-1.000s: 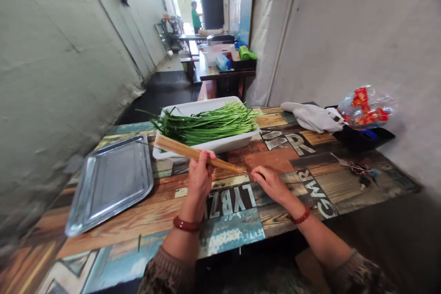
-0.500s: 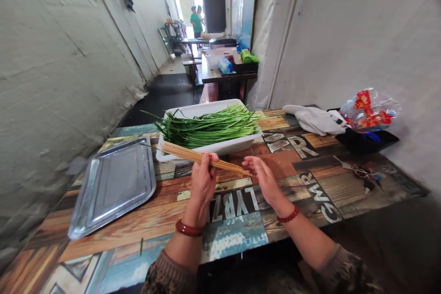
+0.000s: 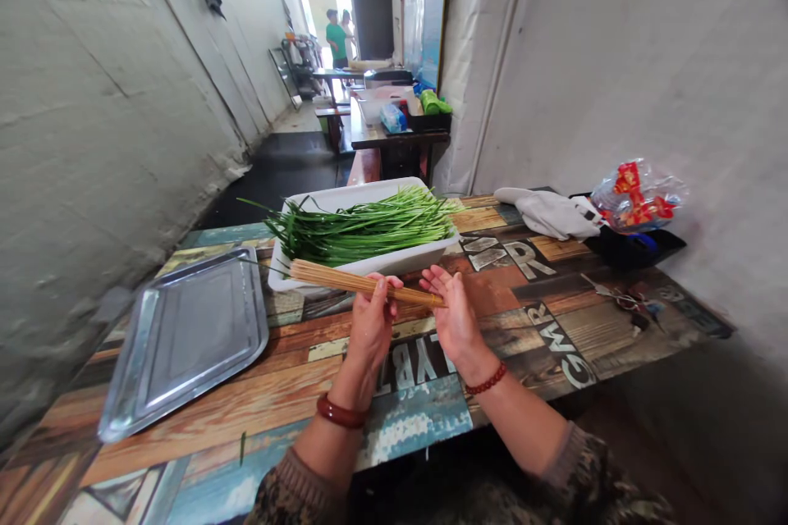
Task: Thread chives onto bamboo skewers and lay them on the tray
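My left hand [image 3: 373, 320] is closed around a bundle of thin bamboo skewers [image 3: 332, 276], thumb on top. The bundle slants from upper left to lower right, and a yellow band circles it near its right end. At that end my right hand [image 3: 454, 313] is open, fingers extended and palm turned toward the skewer tips, which appear to touch it. Just beyond the skewers, a white plastic tub [image 3: 284, 282] holds long green garlic chives [image 3: 363, 225], their pale ends to the right. The left end of the bundle overlaps the tub's front edge.
A metal tray [image 3: 190, 336] lies on the wood-patterned table [image 3: 246, 394] at left. To the right are a white cap [image 3: 547, 212], a black container with a plastic bag [image 3: 637, 201], and scissors [image 3: 621, 295]. People [image 3: 336, 39] stand far back near the doorway.
My right hand has come left to the banded end of the skewers, its palm turned more upward. The left hand keeps its hold. The whole view has shifted slightly.
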Tool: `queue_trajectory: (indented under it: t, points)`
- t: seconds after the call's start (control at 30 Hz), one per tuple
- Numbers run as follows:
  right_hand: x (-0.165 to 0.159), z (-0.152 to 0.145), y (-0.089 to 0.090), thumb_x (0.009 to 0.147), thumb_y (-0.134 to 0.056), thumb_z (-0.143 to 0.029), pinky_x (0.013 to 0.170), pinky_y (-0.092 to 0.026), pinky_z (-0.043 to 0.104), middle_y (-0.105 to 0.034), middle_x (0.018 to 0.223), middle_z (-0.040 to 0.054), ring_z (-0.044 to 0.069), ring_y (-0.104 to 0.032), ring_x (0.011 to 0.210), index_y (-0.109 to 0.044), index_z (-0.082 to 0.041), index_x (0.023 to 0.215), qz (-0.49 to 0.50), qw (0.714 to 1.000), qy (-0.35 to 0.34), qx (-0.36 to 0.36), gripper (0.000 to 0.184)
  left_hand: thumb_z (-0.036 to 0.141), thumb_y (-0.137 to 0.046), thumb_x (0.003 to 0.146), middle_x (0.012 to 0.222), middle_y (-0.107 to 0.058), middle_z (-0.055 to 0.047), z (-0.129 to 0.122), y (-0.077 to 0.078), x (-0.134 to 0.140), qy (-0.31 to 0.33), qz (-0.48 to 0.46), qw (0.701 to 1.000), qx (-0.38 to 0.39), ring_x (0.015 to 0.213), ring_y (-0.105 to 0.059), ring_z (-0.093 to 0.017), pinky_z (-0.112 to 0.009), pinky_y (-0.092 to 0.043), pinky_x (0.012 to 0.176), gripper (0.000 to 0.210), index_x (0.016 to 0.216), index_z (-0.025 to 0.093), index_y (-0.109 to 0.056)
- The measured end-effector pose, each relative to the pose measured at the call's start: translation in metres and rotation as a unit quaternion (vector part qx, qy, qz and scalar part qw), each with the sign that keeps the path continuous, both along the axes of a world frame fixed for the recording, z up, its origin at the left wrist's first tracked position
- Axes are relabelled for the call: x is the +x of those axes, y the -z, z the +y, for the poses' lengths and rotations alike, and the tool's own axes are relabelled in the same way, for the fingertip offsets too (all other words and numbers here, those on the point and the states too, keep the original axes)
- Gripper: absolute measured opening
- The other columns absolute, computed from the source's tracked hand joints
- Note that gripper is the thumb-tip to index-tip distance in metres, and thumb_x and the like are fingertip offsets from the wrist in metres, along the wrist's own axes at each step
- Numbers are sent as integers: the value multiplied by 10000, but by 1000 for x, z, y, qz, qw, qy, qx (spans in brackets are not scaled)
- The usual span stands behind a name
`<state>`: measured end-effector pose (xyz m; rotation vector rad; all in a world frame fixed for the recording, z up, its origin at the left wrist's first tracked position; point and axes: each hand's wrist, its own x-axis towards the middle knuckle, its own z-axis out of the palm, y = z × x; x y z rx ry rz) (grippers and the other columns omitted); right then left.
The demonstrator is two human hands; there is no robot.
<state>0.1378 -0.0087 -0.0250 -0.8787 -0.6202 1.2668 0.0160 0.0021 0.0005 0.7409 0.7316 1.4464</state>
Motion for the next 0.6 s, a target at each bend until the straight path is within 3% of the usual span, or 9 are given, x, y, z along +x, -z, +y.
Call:
queue_trajectory:
  t: [0.23, 0.4, 0.5, 0.6]
  points:
    - [-6, -1, 3, 909, -330, -631, 1008, -418, 408, -570, 1299, 87, 216, -552, 1160, -565, -222, 1205, -30, 999, -31, 31, 556, 381, -728, 733, 800, -622, 44, -5, -2, 4, -3, 13, 1000, 17, 457, -435, -21, -149, -333, 419, 356, 907, 203, -473]
    - [-3, -9, 4, 961, -272, -559, 1020, -413, 397, -581, 1279, 81, 206, -545, 1173, -534, -220, 1239, -100, 986, -103, 85, 510, 422, -701, 751, 807, -643, 21, -5, 2, 2, 27, 52, 998, 5, 449, -443, -34, -157, -325, 393, 370, 928, 186, -479]
    - [-3, -13, 1, 976, -333, -482, 1003, -412, 356, -602, 1245, 73, 198, -550, 1158, -544, -215, 1223, -247, 952, -112, 141, 420, 440, -656, 788, 765, -620, 26, -2, 6, 0, 32, 63, 997, 19, 437, -402, -22, -147, -298, 387, 334, 882, 167, -488]
    - [-1, -14, 0, 959, -431, -413, 891, -449, 310, -646, 1143, 71, 194, -604, 1028, -557, -209, 1192, -412, 886, -99, 190, 334, 441, -633, 808, 728, -595, 36, -1, 9, -2, 33, 88, 995, 33, 424, -361, -13, -141, -264, 382, 320, 860, 165, -479]
